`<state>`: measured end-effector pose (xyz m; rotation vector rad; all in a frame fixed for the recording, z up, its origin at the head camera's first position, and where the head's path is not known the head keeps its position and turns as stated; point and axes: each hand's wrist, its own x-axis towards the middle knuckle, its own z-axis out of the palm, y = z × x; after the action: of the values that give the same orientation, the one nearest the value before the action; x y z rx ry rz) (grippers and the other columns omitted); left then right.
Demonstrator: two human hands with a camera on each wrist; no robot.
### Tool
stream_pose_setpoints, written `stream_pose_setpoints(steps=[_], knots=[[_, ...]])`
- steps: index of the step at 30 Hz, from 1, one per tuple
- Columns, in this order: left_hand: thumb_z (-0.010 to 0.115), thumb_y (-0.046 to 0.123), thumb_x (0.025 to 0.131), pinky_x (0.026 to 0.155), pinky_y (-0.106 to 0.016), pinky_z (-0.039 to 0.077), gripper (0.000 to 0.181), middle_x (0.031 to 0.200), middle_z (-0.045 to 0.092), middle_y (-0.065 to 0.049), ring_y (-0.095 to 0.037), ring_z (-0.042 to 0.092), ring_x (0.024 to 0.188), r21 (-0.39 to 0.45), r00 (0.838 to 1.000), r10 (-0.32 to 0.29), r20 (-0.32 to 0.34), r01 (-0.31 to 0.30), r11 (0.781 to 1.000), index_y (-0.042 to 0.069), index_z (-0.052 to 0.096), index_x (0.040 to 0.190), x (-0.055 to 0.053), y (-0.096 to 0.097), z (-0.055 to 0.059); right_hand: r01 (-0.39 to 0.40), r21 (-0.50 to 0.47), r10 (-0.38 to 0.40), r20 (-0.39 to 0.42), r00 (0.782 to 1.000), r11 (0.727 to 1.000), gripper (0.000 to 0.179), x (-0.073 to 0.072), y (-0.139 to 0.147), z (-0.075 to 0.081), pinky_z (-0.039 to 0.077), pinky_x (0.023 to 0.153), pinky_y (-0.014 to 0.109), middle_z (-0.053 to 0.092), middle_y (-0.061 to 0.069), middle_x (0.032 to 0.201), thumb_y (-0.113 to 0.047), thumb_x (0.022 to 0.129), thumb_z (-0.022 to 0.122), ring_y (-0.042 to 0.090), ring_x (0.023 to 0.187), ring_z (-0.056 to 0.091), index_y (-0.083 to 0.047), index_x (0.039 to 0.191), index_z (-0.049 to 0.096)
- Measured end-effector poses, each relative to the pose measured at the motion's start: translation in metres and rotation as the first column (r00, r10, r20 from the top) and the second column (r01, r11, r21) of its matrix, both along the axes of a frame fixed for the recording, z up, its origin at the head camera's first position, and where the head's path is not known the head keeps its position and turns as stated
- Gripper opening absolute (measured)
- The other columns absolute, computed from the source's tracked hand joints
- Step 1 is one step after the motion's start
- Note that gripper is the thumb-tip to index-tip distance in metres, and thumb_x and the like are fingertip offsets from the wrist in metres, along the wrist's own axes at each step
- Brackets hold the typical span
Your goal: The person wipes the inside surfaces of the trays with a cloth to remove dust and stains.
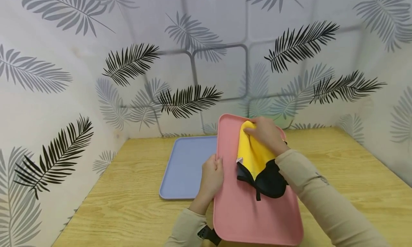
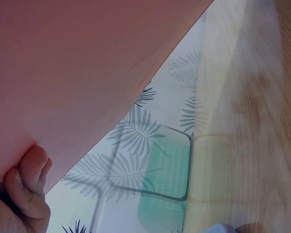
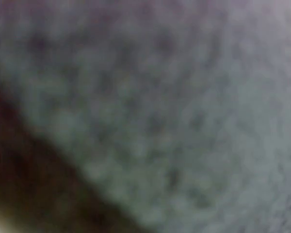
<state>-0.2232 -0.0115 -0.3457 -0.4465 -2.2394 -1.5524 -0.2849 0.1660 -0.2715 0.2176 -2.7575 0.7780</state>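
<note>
A pink tray point(image 1: 251, 218) is tilted up toward me above the table. My left hand point(image 1: 213, 175) grips its left edge, and the left wrist view shows that hand's curled fingers point(image 2: 34, 167) against the tray's underside point(image 2: 77, 73). My right hand point(image 1: 268, 132) pinches the yellow part of a yellow-and-black cloth piece point(image 1: 252, 150) near the tray's far edge. Its black lower part point(image 1: 271, 181) spreads over the tray, with a small white tag and a short black loop showing. The right wrist view is filled by a blurred grey close-up.
A blue tray point(image 1: 190, 168) lies flat on the wooden table point(image 1: 128, 182), left of the pink one and partly covered by it in the head view. Leaf-patterned sheeting point(image 1: 219, 75) stands behind the table and along both sides.
</note>
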Motion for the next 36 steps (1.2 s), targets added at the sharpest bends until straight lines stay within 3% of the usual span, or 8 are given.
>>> stream_pose_setpoints(steps=[6,13,19,31,36], knots=[[0.043,0.002,0.091,0.044,-0.021,0.026,0.026,0.055,0.027,0.002,-0.008,0.028,0.048,-0.017,1.0,-0.002,0.009,0.002,1.0,0.002,0.041,0.065,0.0,0.003,-0.001,-0.048,-0.012,0.048,-0.054,0.997,0.999,0.034,0.002,-0.016,0.003,0.043,0.067,0.034,0.06,0.018,0.096,-0.02,0.085,0.059,0.027,0.073,0.052,0.004,0.111,0.059],[0.043,0.001,0.091,0.044,-0.02,0.028,0.023,0.057,0.032,0.001,-0.008,0.029,0.048,-0.025,1.0,-0.019,0.021,0.019,1.0,-0.001,0.046,0.068,0.002,0.007,-0.004,-0.081,0.005,0.081,-0.08,0.993,0.997,0.024,0.006,-0.036,0.006,0.032,0.056,0.029,0.048,0.008,0.068,-0.019,0.084,0.059,0.022,0.059,0.043,0.0,0.099,0.061],[0.043,0.0,0.091,0.045,-0.02,0.027,0.027,0.056,0.027,0.002,-0.008,0.027,0.048,-0.063,1.0,-0.004,-0.001,0.004,0.998,0.003,0.04,0.064,0.0,0.01,-0.006,-0.083,0.046,0.086,-0.074,0.994,0.995,0.03,0.009,-0.045,0.008,0.029,0.057,0.029,0.042,0.006,0.064,-0.019,0.086,0.059,0.022,0.058,0.039,0.0,0.109,0.059],[0.043,0.002,0.092,0.044,-0.018,0.027,0.025,0.056,0.028,0.002,-0.006,0.028,0.047,-0.029,1.0,-0.016,-0.014,0.016,0.999,0.001,0.044,0.067,0.001,0.007,-0.008,-0.059,0.05,0.063,-0.066,0.996,0.997,0.035,0.01,-0.039,0.007,0.032,0.059,0.031,0.048,0.009,0.072,-0.022,0.086,0.059,0.024,0.063,0.043,-0.002,0.114,0.056],[0.044,0.003,0.092,0.043,-0.018,0.025,0.026,0.055,0.027,0.003,-0.006,0.026,0.046,-0.033,1.0,-0.009,-0.027,0.008,0.999,0.001,0.044,0.066,0.0,0.007,-0.008,-0.039,0.061,0.043,-0.067,0.997,0.997,0.036,0.009,-0.032,0.004,0.035,0.061,0.033,0.056,0.013,0.085,-0.024,0.085,0.06,0.025,0.07,0.047,-0.001,0.114,0.056]])
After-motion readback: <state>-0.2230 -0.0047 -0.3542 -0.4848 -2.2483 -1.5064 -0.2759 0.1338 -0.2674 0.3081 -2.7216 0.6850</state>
